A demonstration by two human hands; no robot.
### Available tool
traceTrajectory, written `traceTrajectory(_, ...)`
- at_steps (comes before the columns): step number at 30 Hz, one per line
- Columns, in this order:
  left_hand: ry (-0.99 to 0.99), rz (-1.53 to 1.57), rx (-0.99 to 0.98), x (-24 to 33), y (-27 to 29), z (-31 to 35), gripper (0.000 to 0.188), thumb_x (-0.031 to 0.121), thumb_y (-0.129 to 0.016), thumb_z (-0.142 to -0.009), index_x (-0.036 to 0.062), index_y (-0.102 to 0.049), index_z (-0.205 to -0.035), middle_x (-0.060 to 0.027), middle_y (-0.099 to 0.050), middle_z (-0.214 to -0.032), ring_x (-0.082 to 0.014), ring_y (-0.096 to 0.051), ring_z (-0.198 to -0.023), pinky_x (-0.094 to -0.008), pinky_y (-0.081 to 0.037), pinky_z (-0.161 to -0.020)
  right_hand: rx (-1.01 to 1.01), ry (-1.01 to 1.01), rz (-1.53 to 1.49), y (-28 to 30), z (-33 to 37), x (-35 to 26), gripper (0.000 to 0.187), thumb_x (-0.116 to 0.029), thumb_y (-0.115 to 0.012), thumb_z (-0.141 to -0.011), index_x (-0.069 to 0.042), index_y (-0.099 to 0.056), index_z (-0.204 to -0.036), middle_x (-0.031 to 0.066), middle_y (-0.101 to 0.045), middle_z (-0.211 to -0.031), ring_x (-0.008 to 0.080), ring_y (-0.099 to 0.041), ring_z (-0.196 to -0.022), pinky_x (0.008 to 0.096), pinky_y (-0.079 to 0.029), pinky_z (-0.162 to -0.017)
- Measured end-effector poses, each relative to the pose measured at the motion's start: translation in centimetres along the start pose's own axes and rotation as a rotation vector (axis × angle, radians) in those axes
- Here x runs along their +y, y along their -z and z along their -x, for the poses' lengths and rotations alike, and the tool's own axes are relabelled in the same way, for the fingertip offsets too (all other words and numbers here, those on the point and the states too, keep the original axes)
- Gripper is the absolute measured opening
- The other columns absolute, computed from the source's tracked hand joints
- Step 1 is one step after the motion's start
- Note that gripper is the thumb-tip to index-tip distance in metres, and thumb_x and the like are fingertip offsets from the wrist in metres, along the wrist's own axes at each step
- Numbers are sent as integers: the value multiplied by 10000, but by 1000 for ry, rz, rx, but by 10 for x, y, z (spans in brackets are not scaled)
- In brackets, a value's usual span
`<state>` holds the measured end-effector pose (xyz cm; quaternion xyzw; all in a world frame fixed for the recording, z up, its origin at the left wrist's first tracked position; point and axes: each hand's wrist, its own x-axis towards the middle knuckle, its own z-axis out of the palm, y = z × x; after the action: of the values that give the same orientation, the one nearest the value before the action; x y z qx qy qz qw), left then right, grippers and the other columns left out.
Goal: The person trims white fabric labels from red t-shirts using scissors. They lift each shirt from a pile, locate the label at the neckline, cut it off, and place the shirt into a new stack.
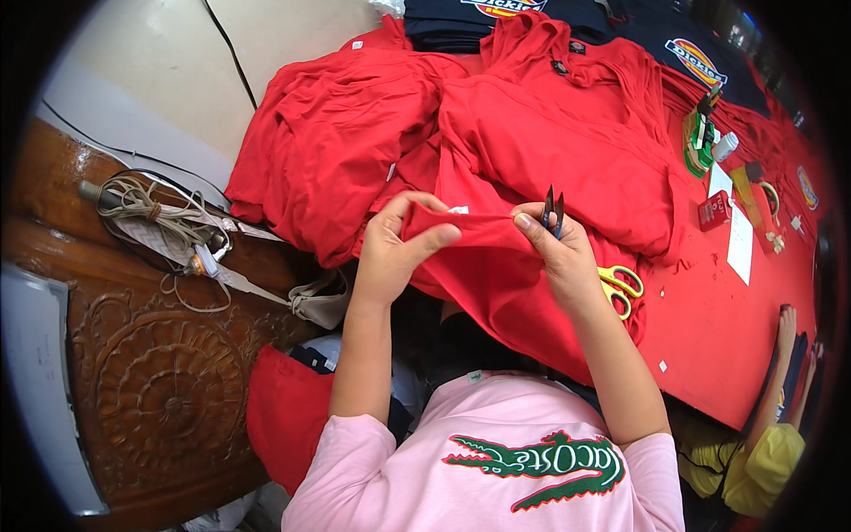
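My left hand (390,244) is closed on the edge of a red garment (483,235), its thumb laid along the cloth. The other end of that edge is pinched between thumb and finger of my right hand (567,253), so the cloth stretches between both hands. Tucked in the same right hand is a pair of thread snips (553,206), dark pointed blades upward and slightly apart. A small white tag (457,210) shows at the cloth's edge. Just right of my right wrist lie scissors with yellow handles (628,282), their blades hidden.
Red garments (346,133) lie heaped ahead, with navy shirts (638,53) behind. At right are a green holder (698,146), a red box (714,211) and white paper (739,244). Bundled cable (146,208) rests on carved wood (164,390) at left. A person in yellow (764,470) sits far right.
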<state>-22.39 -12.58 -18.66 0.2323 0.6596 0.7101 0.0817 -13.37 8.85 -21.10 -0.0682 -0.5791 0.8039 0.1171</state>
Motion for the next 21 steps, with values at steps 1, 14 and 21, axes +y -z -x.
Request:
traceTrajectory(1,56,-102,-93,2,3,2,166,203,-768,-1018,38,-753,-1036,46,-704,-937,-41,-635,-883,-203,-489,-857,-17,3,33,1,-1,0,169,-164,-708,-1056,-5,-745,-1100,-72,-602,-902,29,-509,-839,229,-433,-786)
traceTrajectory(14,216,210,-102,7,-8,5,235,189,-697,-1062,4,-801,-1163,-21,-774,-1027,-80,-670,-956,-255,-499,-939,-92,666,689,-27,7,-41,205,24,-799,-863,-54,-778,-1052,87,-716,-984,214,-740,-839,328,-598,-728)
traceTrajectory(21,-85,-285,-167,3,0,-3,272,212,-656,-1085,-28,-744,-994,-1,-609,-866,-81,-532,-852,-274,-446,-858,-183,737,965,-28,-6,-37,188,-31,-756,-878,-57,-707,-1058,70,-684,-952,226,-688,-714,366,-540,-611)
